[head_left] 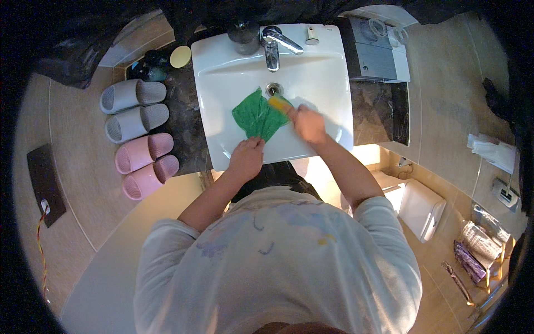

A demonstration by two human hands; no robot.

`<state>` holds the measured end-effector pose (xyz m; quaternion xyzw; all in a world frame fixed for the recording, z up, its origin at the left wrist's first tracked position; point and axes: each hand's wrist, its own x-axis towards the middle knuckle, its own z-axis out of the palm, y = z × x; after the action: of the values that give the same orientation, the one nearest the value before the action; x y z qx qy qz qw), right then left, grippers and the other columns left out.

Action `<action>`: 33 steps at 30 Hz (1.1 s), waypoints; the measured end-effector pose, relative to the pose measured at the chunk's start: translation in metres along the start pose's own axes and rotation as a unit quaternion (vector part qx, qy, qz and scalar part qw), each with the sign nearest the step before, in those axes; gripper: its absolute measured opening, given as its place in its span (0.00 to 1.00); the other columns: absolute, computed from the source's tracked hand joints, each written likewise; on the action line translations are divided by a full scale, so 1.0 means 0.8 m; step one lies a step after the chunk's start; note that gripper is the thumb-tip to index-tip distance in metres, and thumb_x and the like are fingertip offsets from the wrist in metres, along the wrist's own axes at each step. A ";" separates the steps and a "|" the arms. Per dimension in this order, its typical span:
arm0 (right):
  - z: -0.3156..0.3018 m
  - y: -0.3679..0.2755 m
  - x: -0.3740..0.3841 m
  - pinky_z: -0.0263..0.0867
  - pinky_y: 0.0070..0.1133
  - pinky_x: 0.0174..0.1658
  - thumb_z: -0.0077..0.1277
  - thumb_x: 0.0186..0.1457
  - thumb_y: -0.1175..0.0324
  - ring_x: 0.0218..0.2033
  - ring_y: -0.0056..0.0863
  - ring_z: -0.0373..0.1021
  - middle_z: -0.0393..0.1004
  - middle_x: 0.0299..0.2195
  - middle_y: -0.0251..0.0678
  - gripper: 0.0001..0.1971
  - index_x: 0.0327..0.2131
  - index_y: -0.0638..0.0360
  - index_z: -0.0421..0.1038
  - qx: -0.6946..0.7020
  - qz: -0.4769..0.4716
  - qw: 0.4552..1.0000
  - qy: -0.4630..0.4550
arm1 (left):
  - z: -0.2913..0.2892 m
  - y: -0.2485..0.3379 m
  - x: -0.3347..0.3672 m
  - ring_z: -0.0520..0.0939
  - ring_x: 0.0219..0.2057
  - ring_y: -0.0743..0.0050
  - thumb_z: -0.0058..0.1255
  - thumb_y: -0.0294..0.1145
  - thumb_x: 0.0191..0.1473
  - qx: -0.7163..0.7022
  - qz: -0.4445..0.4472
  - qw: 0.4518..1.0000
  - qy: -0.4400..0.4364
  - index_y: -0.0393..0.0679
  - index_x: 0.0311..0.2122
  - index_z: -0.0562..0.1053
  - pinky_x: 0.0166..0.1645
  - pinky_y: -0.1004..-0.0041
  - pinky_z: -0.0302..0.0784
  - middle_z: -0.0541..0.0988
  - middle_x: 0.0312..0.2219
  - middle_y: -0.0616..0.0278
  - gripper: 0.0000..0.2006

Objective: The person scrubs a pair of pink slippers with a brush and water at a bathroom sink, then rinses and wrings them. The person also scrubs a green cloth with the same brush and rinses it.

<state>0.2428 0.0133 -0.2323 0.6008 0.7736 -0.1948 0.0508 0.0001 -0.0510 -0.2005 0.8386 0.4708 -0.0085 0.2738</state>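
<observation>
A green cloth (255, 113) lies spread in the white sink (222, 89), its far side close to the drain (273, 89). At the sink's near side, the fingers of my left hand (247, 158) are closed on the near end of the cloth, where it bunches into folds. My right hand (307, 123) grips a yellow bar-shaped thing (279, 104) over the cloth's right part. That thing is smeared by motion, so its exact kind and whether it touches the cloth cannot be told.
A chrome faucet (272, 53) rises behind the drain, beside a dark bottle (243, 38). Grey slippers (133, 97) and pink slippers (146, 153) line the left side. A grey box (374, 55) stands right of the sink; a white toilet (420, 209) is lower right.
</observation>
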 end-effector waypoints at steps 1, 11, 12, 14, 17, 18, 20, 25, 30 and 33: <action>-0.005 -0.019 -0.009 0.71 0.36 0.26 0.40 0.60 0.62 0.28 0.39 0.75 0.74 0.30 0.39 0.16 0.48 0.35 0.73 -0.014 -0.028 0.999 -0.026 | 0.002 -0.001 0.001 0.76 0.49 0.49 0.50 0.31 0.52 0.003 0.012 1.000 0.012 0.34 0.52 0.70 0.56 0.59 0.71 0.74 0.50 0.47 0.21; 0.003 -0.014 0.006 0.72 0.32 0.26 0.44 0.58 0.65 0.27 0.37 0.74 0.73 0.31 0.37 0.18 0.51 0.32 0.71 -0.021 -0.062 0.998 -0.023 | 0.004 -0.002 0.009 0.71 0.57 0.50 0.40 0.27 0.55 0.037 0.026 0.997 -0.065 0.35 0.56 0.67 0.60 0.56 0.66 0.70 0.57 0.46 0.22; -0.029 -0.046 -0.006 0.72 0.32 0.27 0.44 0.58 0.65 0.28 0.37 0.75 0.72 0.32 0.36 0.16 0.49 0.33 0.72 0.021 -0.133 0.991 -0.021 | 0.005 -0.003 0.004 0.72 0.57 0.50 0.39 0.27 0.55 0.035 0.024 0.997 -0.068 0.35 0.56 0.67 0.60 0.57 0.66 0.69 0.57 0.45 0.22; -0.024 -0.046 -0.003 0.72 0.32 0.27 0.44 0.59 0.64 0.29 0.36 0.75 0.72 0.32 0.35 0.16 0.49 0.32 0.72 0.011 -0.146 0.988 -0.047 | 0.000 -0.003 0.004 0.72 0.57 0.51 0.39 0.27 0.55 0.030 0.029 0.995 -0.096 0.36 0.57 0.66 0.60 0.57 0.67 0.68 0.58 0.46 0.23; 0.022 -0.003 0.028 0.73 0.32 0.28 0.43 0.61 0.63 0.29 0.37 0.75 0.72 0.32 0.35 0.16 0.50 0.32 0.71 0.021 -0.030 0.999 -0.006 | -0.015 -0.008 0.012 0.72 0.57 0.53 0.39 0.26 0.54 0.028 0.033 0.987 -0.154 0.37 0.58 0.66 0.58 0.57 0.70 0.67 0.59 0.46 0.24; 0.010 0.004 0.041 0.73 0.32 0.28 0.43 0.61 0.63 0.30 0.37 0.75 0.72 0.32 0.36 0.16 0.51 0.32 0.70 0.007 0.025 1.000 0.008 | -0.018 -0.009 0.015 0.73 0.57 0.53 0.40 0.26 0.54 0.030 0.032 0.986 -0.163 0.37 0.58 0.65 0.57 0.57 0.71 0.67 0.59 0.47 0.25; -0.002 -0.001 0.044 0.73 0.33 0.30 0.41 0.61 0.63 0.30 0.38 0.75 0.72 0.33 0.37 0.17 0.52 0.32 0.69 -0.007 0.049 0.999 0.004 | -0.019 -0.011 0.015 0.74 0.56 0.55 0.40 0.26 0.53 0.042 0.040 0.983 -0.176 0.38 0.59 0.65 0.55 0.57 0.73 0.67 0.59 0.48 0.25; 0.007 -0.046 -0.009 0.73 0.34 0.32 0.39 0.62 0.65 0.33 0.40 0.75 0.73 0.35 0.40 0.20 0.56 0.29 0.65 0.022 -0.017 0.988 -0.153 | -0.028 -0.013 0.025 0.76 0.54 0.56 0.42 0.27 0.53 0.061 0.067 0.977 -0.195 0.40 0.59 0.65 0.51 0.57 0.76 0.67 0.59 0.48 0.25; -0.022 0.010 0.000 0.73 0.33 0.30 0.40 0.62 0.65 0.32 0.41 0.76 0.73 0.33 0.40 0.20 0.56 0.28 0.65 0.016 0.097 0.995 -0.032 | -0.045 -0.002 0.033 0.82 0.45 0.59 0.45 0.30 0.52 0.068 0.055 0.978 -0.192 0.40 0.54 0.69 0.44 0.60 0.78 0.74 0.53 0.51 0.22; -0.032 -0.002 -0.007 0.73 0.33 0.30 0.41 0.61 0.65 0.30 0.40 0.75 0.72 0.32 0.40 0.20 0.55 0.29 0.65 0.016 0.038 0.999 -0.004 | -0.033 -0.010 0.038 0.84 0.39 0.59 0.46 0.30 0.52 0.082 0.079 0.981 -0.157 0.40 0.51 0.72 0.38 0.60 0.80 0.78 0.47 0.52 0.19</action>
<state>0.2468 0.0173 -0.2071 0.6296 0.7468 -0.2076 0.0520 0.0043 -0.0113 -0.1901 0.8809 0.3519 -0.1572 0.2746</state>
